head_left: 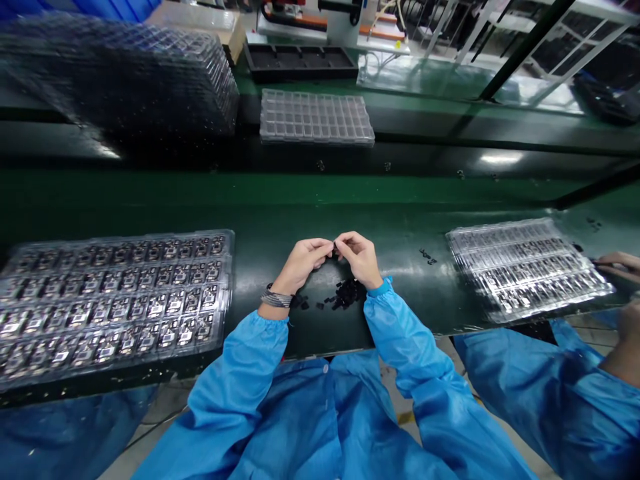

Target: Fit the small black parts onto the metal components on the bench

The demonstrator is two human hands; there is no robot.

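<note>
My left hand (305,262) and my right hand (359,257) meet fingertip to fingertip over the dark green bench (310,200). Both are pinched together on a tiny black part (334,249) held between them. Just below my wrists lies a small heap of loose black parts (345,294). Both arms are in blue sleeves, and a bracelet sits on my left wrist. A clear tray (113,300) filled with several small components lies to my left, apart from my hand.
A second filled clear tray (527,265) lies at the right, with another person's hand (620,265) and blue sleeve beside it. A few black bits (426,255) lie near it. An empty clear tray (316,117), a stack of trays (125,73) and a black tray (300,60) sit further back.
</note>
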